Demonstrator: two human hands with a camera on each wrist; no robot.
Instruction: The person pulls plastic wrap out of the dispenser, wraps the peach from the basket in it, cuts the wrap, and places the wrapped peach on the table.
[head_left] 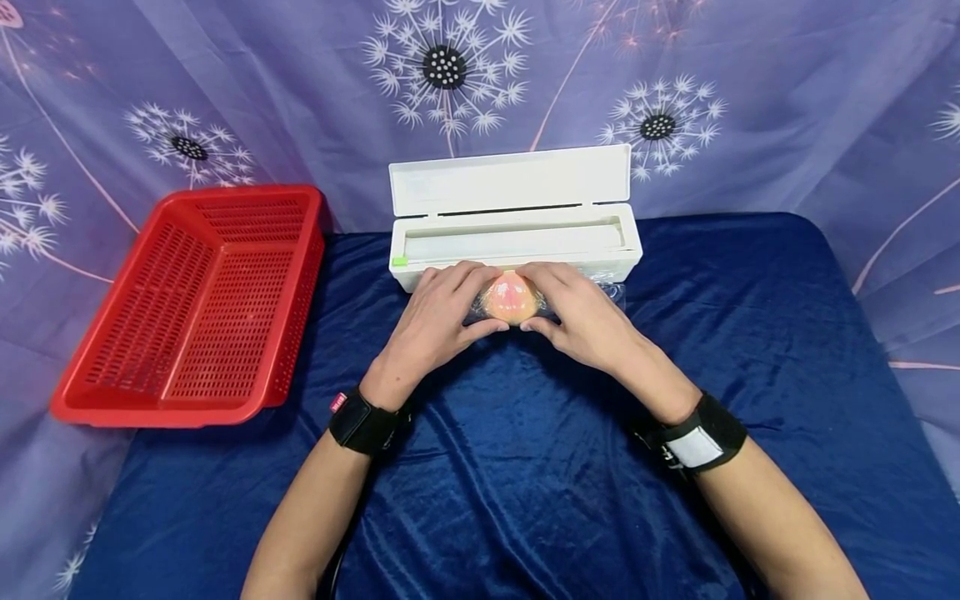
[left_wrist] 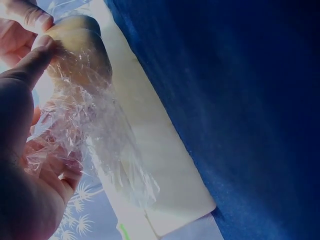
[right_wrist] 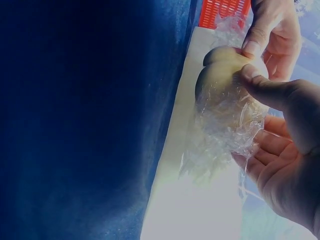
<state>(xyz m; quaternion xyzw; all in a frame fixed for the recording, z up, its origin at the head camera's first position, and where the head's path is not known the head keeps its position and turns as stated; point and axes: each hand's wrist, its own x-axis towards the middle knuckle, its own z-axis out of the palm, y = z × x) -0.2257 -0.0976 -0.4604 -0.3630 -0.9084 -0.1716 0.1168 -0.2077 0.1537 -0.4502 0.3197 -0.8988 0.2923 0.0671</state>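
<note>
A pink and yellow peach (head_left: 511,298) is held in front of the white cling film box (head_left: 517,271), with clear cling film (left_wrist: 95,125) around it. My left hand (head_left: 438,312) grips the peach from the left, its thumb on the near side and fingers on the far side. From the right, my right hand (head_left: 585,317) holds it the same way, the two thumb tips close together. Loose, crumpled film sticks out on both sides of the fruit. In the right wrist view, the cleft of the peach (right_wrist: 220,75) shows beside the thumbs.
The box's lid (head_left: 510,183) stands raised at the back, with a film roll (head_left: 517,242) inside and a green slider (head_left: 400,262) at the left end. A red plastic basket (head_left: 288,333) is on the left. Blue velvety cloth (head_left: 510,483) covers the table.
</note>
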